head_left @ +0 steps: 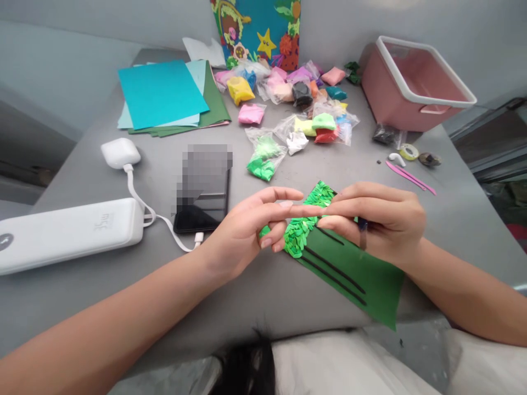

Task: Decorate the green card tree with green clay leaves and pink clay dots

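Note:
My left hand [251, 225] reaches in from the left, index finger stretched out and lower fingers curled in. A bit of green clay [263, 231] shows in those curled fingers. My right hand [379, 216], wearing a dark ring, is pinched closed at the tip of that left index finger; whatever lies in the pinch is hidden. Below both hands lies a dark green sheet [376, 285] with thin black strips [335, 272] along it. Small leaf-shaped green clay pieces [298, 233] cover its far left end, partly hidden by my hands.
Bags of coloured clay [263, 156] spread across the back, before an underwater clay picture [263, 24]. Coloured sheets [164, 90] and a phone [201, 211] lie left, near a white power bank [74, 233]. A pink bin [395, 93] and pink tools [411, 178] are right.

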Demonstrator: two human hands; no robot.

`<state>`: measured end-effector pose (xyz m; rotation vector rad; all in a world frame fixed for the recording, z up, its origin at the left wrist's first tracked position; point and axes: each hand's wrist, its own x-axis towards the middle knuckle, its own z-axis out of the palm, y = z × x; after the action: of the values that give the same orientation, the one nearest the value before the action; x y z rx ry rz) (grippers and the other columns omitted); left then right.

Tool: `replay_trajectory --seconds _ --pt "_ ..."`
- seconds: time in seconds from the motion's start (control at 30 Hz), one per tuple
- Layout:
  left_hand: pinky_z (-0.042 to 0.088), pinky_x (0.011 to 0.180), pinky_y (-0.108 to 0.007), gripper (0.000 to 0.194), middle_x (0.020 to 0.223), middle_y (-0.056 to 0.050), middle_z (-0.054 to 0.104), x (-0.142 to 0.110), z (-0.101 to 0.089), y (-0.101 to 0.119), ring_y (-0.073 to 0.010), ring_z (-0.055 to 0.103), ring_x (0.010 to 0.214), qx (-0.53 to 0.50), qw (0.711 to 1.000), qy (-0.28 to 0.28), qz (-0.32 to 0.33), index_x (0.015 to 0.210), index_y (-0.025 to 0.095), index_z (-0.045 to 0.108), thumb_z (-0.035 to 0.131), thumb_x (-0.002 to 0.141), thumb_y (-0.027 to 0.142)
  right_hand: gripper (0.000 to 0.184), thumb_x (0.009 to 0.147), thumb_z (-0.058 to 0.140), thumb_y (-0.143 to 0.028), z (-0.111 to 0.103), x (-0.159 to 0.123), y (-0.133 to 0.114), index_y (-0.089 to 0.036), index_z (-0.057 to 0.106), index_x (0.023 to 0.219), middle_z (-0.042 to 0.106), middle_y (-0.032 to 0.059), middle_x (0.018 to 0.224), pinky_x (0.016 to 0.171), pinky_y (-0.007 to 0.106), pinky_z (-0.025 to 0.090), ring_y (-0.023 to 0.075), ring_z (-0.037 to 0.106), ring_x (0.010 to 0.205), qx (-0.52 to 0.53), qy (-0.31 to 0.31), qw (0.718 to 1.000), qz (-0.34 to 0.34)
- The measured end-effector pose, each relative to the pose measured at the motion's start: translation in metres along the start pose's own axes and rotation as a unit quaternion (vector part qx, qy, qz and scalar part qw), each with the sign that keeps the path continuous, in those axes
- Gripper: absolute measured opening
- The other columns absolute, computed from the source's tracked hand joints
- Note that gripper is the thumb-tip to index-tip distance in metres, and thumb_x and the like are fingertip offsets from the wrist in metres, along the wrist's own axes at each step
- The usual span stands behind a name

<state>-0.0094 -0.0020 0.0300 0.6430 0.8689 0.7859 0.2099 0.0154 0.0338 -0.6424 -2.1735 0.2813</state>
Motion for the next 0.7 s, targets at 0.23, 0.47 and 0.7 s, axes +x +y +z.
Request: replay_trajectory --seconds 0.23,0.47,0.7 --pt "0.038 0.050 -0.024 0.035 0.051 0.009 0.048 -0.004 0.004 0.004 -0.0082 0.029 0.046 0.014 0.999 -0.033 0.020 0.111 0.015 0.061 0.072 0.082 0.032 0.015 0.086 0.079 -0.013 0.003 -0.001 0.000 -0.021 0.076 0.098 0.062 0.0033 0.087 0.063 0.027 0.055 0.0109 0.062 0.070 -0.005 0.006 1.000 -0.001" --pt "0.040 0.052 -0.025 0.036 0.046 0.010 0.041 -0.006 0.002 -0.001 -0.0100 0.031 0.045 0.045 0.996 -0.049 0.058 0.112 0.016 0.062 0.069 0.086 0.039 0.016 0.086 0.077 -0.012 0.002 0.002 -0.002 -0.022 0.078 0.098 0.062 0.0034 0.088 0.059 0.027 0.054 0.0111 0.063 0.069 0.030 -0.010 0.999 0.035" --pt "0.041 0.053 -0.027 0.033 0.052 0.007 0.049 -0.011 0.002 -0.001 -0.0099 0.032 0.045 0.030 0.996 -0.055 0.069 0.111 0.018 0.066 0.072 0.086 0.038 0.020 0.086 0.078 -0.014 0.003 0.000 -0.003 -0.025 0.079 0.102 0.065 0.0036 0.093 0.058 0.026 0.055 0.0113 0.064 0.070 0.050 -0.009 0.998 0.047"
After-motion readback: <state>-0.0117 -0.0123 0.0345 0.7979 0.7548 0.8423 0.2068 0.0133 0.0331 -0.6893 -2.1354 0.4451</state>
